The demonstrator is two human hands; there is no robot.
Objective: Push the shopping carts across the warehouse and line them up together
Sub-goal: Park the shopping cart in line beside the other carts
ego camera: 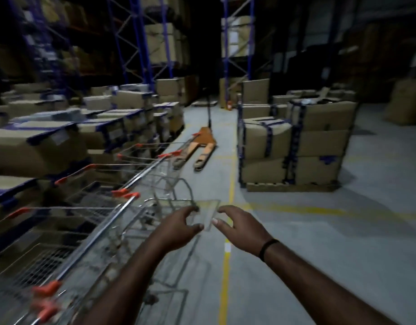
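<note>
The left hand pinches the nearest cart's clear flap, the right hand is open beside it, and ahead an orange pallet jack lies between the cart row and stacked boxes.

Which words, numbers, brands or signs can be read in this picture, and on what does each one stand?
No text can be read anywhere in the picture.
White label on the left cardboard box: blurred, unreadable.
Blue tape on the right box stack: any print is too blurred to tell.
Clear panel on the shopping cart: no writing visible.
</note>
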